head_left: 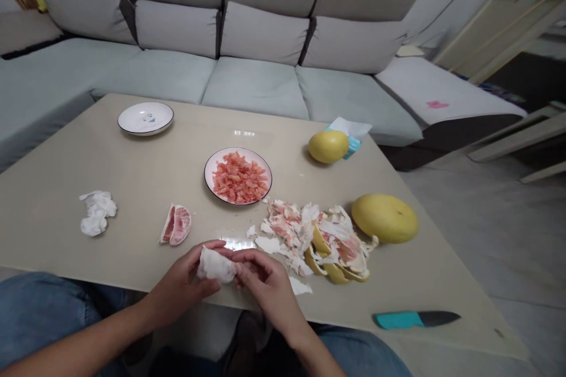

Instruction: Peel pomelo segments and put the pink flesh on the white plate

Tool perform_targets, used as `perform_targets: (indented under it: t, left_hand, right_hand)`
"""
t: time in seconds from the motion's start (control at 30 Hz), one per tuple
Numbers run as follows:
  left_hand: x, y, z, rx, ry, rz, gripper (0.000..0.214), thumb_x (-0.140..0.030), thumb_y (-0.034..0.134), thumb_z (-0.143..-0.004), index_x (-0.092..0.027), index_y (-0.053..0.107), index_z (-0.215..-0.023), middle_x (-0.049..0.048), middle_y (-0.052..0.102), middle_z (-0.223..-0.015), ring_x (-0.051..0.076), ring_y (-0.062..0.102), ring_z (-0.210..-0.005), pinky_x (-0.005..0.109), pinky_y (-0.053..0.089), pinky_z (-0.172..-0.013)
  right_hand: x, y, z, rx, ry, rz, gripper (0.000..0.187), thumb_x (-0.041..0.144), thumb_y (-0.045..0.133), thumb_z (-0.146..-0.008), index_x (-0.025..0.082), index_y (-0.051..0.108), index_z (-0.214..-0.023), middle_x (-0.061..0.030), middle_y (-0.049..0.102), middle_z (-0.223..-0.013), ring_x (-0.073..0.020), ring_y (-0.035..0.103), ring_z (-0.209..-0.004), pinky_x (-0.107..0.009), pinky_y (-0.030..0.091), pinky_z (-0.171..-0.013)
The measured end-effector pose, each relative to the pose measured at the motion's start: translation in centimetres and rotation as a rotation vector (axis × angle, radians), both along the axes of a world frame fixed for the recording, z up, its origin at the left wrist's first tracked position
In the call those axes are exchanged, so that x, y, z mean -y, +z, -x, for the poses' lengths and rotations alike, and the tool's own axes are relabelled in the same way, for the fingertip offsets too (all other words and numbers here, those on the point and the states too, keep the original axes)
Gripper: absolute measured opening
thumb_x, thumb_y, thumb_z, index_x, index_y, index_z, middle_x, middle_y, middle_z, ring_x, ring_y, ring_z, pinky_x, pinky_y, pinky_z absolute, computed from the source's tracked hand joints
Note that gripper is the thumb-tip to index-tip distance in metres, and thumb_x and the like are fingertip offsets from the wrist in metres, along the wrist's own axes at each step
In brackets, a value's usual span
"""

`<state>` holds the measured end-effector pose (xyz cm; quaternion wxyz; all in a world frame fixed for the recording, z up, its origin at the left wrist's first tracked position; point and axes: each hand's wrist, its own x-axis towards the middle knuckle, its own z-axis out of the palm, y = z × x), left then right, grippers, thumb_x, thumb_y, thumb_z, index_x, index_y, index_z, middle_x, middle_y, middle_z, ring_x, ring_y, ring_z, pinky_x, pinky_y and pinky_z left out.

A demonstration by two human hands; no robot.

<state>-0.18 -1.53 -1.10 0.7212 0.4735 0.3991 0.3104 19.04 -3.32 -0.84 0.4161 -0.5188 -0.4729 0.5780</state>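
Observation:
Over the table's near edge, my left hand [186, 277] cradles a pomelo segment [216, 265] covered in white pith. My right hand [267, 283] pinches the right end of that segment with thumb and fingers. Beyond my left hand lies another pomelo piece [177, 225] with pink flesh showing. A plate [209, 184] further back holds a heap of peeled pink pomelo flesh [241, 178]. To the right of my right hand spreads a pile of peel and membrane scraps [305, 232], with yellow rind among them.
On the right stand two whole yellow pomelos, one near [384, 218] and one far [328, 146], the latter against a tissue pack [351, 135]. A knife [418, 319] with a teal handle lies at the front right. Crumpled tissue [98, 212] and a white plate [145, 118] are on the left.

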Motion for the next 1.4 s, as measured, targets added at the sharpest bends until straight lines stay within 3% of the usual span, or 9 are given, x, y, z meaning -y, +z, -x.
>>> perform_targets:
  t: [0.13,0.27,0.43,0.53,0.7,0.83,1.0,1.1,1.4]
  left_hand:
    - [-0.3,-0.1,-0.2,-0.088,0.101,-0.04,0.049,-0.04,0.07,-0.077,-0.017,0.055,-0.119,0.009,0.068,-0.109,0.026,0.061,-0.099,0.032,0.047,-0.085]
    - [-0.6,0.2,-0.4,-0.096,0.138,-0.002,0.044,-0.046,0.066,-0.078,-0.016,0.059,-0.111,0.0091,0.069,-0.106,0.027,0.061,-0.099,0.034,0.048,-0.085]
    - [-0.5,0.4,-0.2,-0.111,0.031,-0.047,0.057,-0.031,0.075,-0.073,-0.019,0.056,-0.125,0.0106,0.063,-0.124,0.03,0.056,-0.114,0.036,0.044,-0.096]
    - [-0.6,0.5,-0.1,-0.155,0.018,-0.089,0.052,-0.026,0.076,-0.072,-0.018,0.059,-0.121,0.0107,0.065,-0.121,0.03,0.057,-0.113,0.036,0.044,-0.096]
    - [-0.6,0.7,-0.4,-0.155,0.048,-0.072,0.04,-0.027,0.078,-0.07,-0.018,0.062,-0.106,0.0078,0.07,-0.104,0.026,0.064,-0.098,0.032,0.05,-0.083]
    - [-0.5,0.7,-0.3,-0.275,0.106,-0.182,0.041,-0.029,0.081,-0.066,-0.019,0.06,-0.1,0.0051,0.068,-0.095,0.024,0.064,-0.089,0.029,0.051,-0.076]
    - [-0.3,0.4,-0.3,-0.482,0.064,-0.466,0.042,-0.032,0.076,-0.071,-0.022,0.061,-0.109,0.006,0.063,-0.1,0.023,0.061,-0.089,0.03,0.051,-0.075]
    - [-0.1,0.3,-0.4,-0.601,0.002,-0.608,0.049,-0.031,0.071,-0.075,-0.022,0.055,-0.121,0.0053,0.061,-0.098,0.021,0.059,-0.083,0.033,0.052,-0.076]
    - [0.8,-0.4,-1.2,-0.676,-0.023,-0.654,0.038,-0.02,0.062,-0.081,-0.021,0.051,-0.117,0.0,0.052,-0.086,0.015,0.059,-0.071,0.029,0.053,-0.069]
  right_hand:
    - [0.3,-0.2,0.5,-0.014,0.033,-0.021,0.026,0.036,0.065,-0.083,0.021,0.066,-0.104,-0.0006,0.063,-0.077,-0.0147,0.061,-0.067,-0.025,0.05,-0.063]
    - [0.8,-0.4,1.1,0.035,0.038,-0.07,0.053,0.022,0.074,-0.072,0.026,0.056,-0.122,0.0008,0.061,-0.081,-0.0148,0.06,-0.069,-0.024,0.051,-0.063]
    - [0.6,-0.7,0.9,0.06,0.026,-0.057,0.035,0.021,0.068,-0.078,0.025,0.062,-0.112,0.003,0.06,-0.069,-0.0131,0.058,-0.06,-0.021,0.045,-0.054]
    - [0.4,-0.8,0.7,0.082,0.035,-0.056,0.03,0.022,0.065,-0.08,0.023,0.062,-0.111,0.0022,0.062,-0.069,-0.0139,0.06,-0.061,-0.022,0.047,-0.055]
    - [1.0,-0.6,0.8,0.294,0.029,-0.209,0.045,0.02,0.061,-0.083,0.024,0.054,-0.126,-0.0062,0.066,-0.098,-0.0157,0.063,-0.072,-0.024,0.051,-0.058]
    - [1.5,-0.4,0.5,0.466,-0.033,-0.417,0.046,0.019,0.059,-0.085,0.026,0.05,-0.129,-0.0124,0.05,-0.131,-0.0161,0.063,-0.082,-0.026,0.054,-0.061]
    - [1.5,-0.1,0.4,0.498,-0.021,-0.535,0.032,0.02,0.065,-0.083,0.023,0.058,-0.115,-0.0073,0.063,-0.101,-0.0154,0.062,-0.074,-0.024,0.053,-0.057]
    - [1.6,0.0,0.6,0.531,-0.053,-0.626,0.025,0.019,0.065,-0.084,0.021,0.062,-0.108,-0.007,0.065,-0.096,-0.0157,0.063,-0.073,-0.026,0.054,-0.061]
    - [2.4,-0.8,1.5,0.851,-0.117,-0.847,0.018,0.012,0.053,-0.088,0.013,0.066,-0.1,-0.0081,0.069,-0.077,-0.0177,0.063,-0.064,-0.026,0.051,-0.055]
